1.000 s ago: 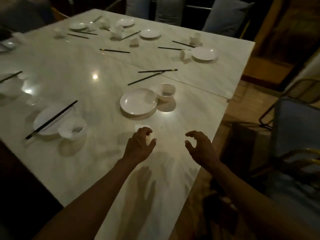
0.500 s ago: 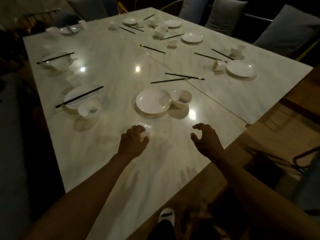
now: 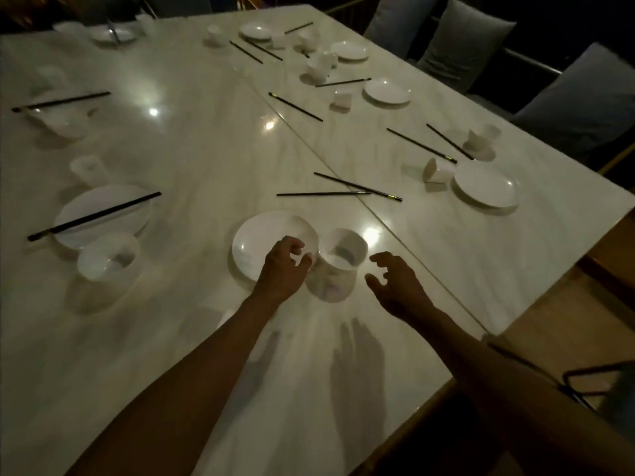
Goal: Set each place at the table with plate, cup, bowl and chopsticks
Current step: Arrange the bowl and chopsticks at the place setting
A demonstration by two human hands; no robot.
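White marble table (image 3: 192,159) holds a plate (image 3: 261,235) with a bowl (image 3: 343,249) touching its right edge. The left hand (image 3: 283,266) hovers over the plate's near rim, fingers loosely curled, holding nothing; the right hand (image 3: 395,286) hangs relaxed, empty, beside the bowl. Chopsticks (image 3: 340,190) lie beyond.

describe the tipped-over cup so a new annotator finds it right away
Start at the table's right-hand edge, where the biggest plate on that side sits. The cup lies right against that plate's left rim. Unlike the other cups, it is on its side, with a chopstick tip ending just above it.
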